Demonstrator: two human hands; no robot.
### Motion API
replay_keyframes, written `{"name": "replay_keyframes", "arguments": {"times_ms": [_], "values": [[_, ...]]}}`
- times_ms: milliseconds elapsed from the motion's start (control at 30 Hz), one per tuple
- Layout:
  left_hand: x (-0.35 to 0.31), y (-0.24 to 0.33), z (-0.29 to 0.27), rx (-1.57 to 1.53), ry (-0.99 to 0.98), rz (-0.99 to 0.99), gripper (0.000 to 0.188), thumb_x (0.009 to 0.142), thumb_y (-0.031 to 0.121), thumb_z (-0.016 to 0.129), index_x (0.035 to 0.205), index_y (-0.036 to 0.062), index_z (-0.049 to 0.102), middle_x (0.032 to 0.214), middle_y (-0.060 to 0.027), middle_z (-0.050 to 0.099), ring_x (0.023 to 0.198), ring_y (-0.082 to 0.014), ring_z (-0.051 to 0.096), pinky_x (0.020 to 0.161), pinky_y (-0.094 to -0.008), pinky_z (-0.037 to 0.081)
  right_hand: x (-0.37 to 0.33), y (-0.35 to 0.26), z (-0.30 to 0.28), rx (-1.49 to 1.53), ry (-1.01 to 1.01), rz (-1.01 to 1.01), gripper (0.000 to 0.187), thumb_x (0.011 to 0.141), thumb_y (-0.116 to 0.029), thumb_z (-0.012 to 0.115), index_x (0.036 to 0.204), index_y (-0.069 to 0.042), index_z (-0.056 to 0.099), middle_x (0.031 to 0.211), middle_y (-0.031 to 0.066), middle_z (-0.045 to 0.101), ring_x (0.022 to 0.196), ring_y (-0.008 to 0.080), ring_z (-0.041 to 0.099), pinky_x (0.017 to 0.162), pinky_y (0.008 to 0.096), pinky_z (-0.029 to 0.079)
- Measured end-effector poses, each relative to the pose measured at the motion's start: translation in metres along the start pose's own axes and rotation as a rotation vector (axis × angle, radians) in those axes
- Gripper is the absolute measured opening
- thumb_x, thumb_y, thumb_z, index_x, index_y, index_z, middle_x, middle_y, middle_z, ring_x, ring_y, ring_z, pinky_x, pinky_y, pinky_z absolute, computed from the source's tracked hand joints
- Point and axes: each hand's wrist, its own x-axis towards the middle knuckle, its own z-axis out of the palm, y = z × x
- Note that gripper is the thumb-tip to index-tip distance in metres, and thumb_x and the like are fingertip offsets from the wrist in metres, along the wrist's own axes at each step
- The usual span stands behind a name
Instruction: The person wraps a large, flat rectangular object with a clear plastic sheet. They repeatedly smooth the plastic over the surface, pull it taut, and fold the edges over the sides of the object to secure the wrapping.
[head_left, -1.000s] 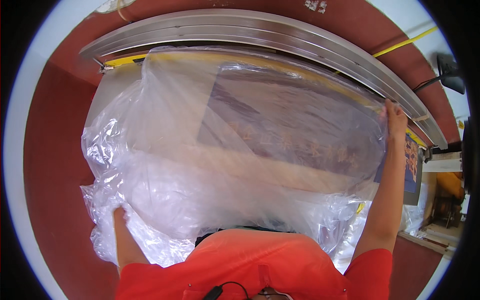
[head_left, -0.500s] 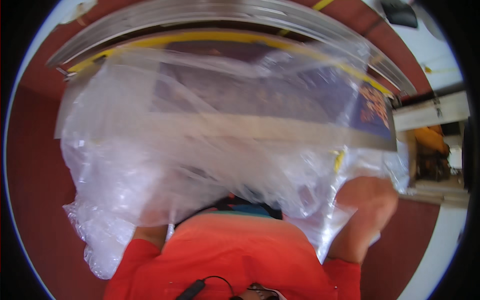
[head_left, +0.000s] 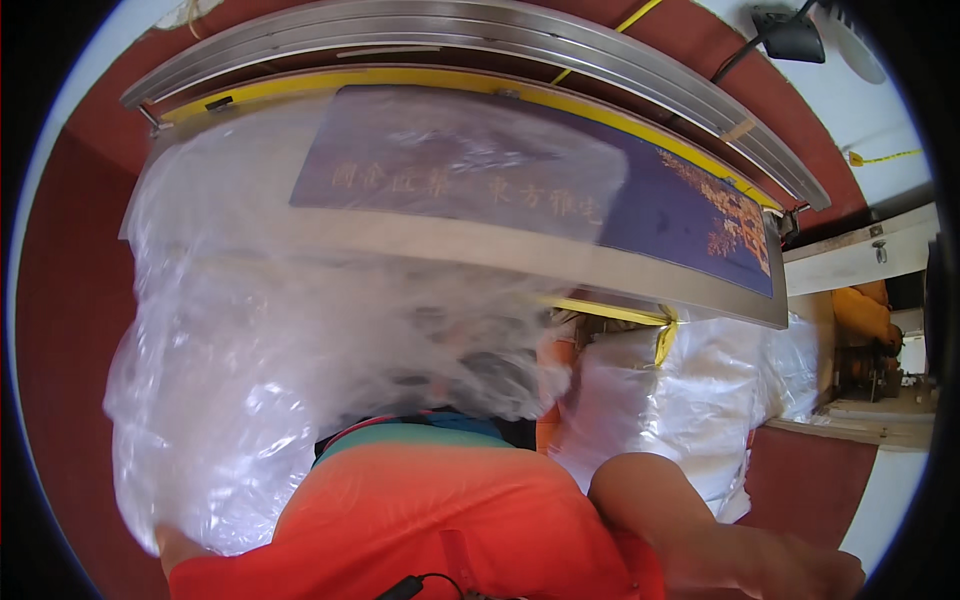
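A large sheet of clear plastic film [head_left: 220, 340] is draped over the left part of a long table [head_left: 690, 285] and hangs in folds down to my shirt. Only a short piece of my left arm [head_left: 176, 547] shows at the film's lower left edge; its hand is hidden. My right arm bends at the elbow beside my shirt, and my right hand [head_left: 835, 574] is at the lower right, away from the film, its fingers not distinguishable. A dark blue mat [head_left: 680, 220] with characters and an orange tree pattern lies on the table, partly under the film.
A long metal rail [head_left: 420, 28] runs behind the yellow back edge. Below the tabletop at right lies a plastic-wrapped bundle [head_left: 690, 375], with a yellow tie [head_left: 664, 345] hanging above it. A white panel [head_left: 860, 252] and a dark lamp-like object [head_left: 790, 35] are at the right.
The film has slid left, uncovering the mat's right part and the wrapped bundle. My left arm has moved down and left. My right arm has swung down and outward to the lower right.
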Motion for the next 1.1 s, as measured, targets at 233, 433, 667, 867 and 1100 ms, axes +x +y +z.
{"name": "replay_keyframes", "arguments": {"times_ms": [233,433,667,867,1100], "values": [[0.023,-0.025,-0.106,0.543,0.445,-0.295,0.037,0.075,0.034,0.052,0.101,0.0067,0.053,0.091,-0.0081,0.054,0.081,-0.0243,0.051,0.078,-0.0360,0.039,-0.007,-0.013,-0.007,-0.006,0.044,0.044,0.014,0.068,0.004,0.053,0.081,-0.001,0.055,0.087,0.0071,0.051,0.084,0.0152,0.050,0.067,0.0246,0.046],[0.105,0.196,-0.004,0.548,0.595,0.330,0.041,0.075,0.035,0.053,0.104,0.0063,0.052,0.096,-0.0091,0.056,0.086,-0.0255,0.053,0.082,-0.0358,0.039,-0.027,-0.016,-0.034,0.175,-0.031,-0.200,0.018,0.072,0.003,0.049,0.088,-0.001,0.056,0.091,0.0082,0.052,0.083,0.0164,0.050,0.070,0.0285,0.047],[-0.192,0.493,0.294,0.055,-0.231,1.847,0.026,0.076,0.002,0.052,0.103,0.0036,0.050,0.103,-0.0104,0.052,0.098,-0.0226,0.048,0.085,-0.0305,0.035,-0.050,-0.085,-0.095,0.031,0.004,0.009,0.013,0.077,-0.008,0.043,0.074,-0.005,0.056,0.071,0.0058,0.056,0.061,0.0123,0.055,0.051,0.0283,0.045],[-0.387,0.518,0.354,0.271,-0.684,2.074,0.036,0.079,0.013,0.045,0.114,0.0057,0.041,0.121,-0.0128,0.036,0.112,-0.0286,0.034,0.093,-0.0352,0.026,-0.183,-0.178,-0.304,-1.518,0.715,1.263,0.029,0.077,-0.029,0.052,0.089,-0.003,0.055,0.087,0.0081,0.056,0.082,0.0191,0.052,0.073,0.0281,0.040],[-0.408,0.530,0.375,0.403,-0.710,2.077,0.039,0.081,0.017,0.036,0.117,0.0043,0.037,0.124,-0.0138,0.032,0.115,-0.0295,0.030,0.095,-0.0361,0.023,-0.350,-0.190,-0.436,-2.708,-0.350,1.679,0.059,0.078,-0.034,0.042,0.128,-0.014,0.021,0.123,0.0130,0.036,0.102,0.0321,0.046,0.082,0.0382,0.040]]}}
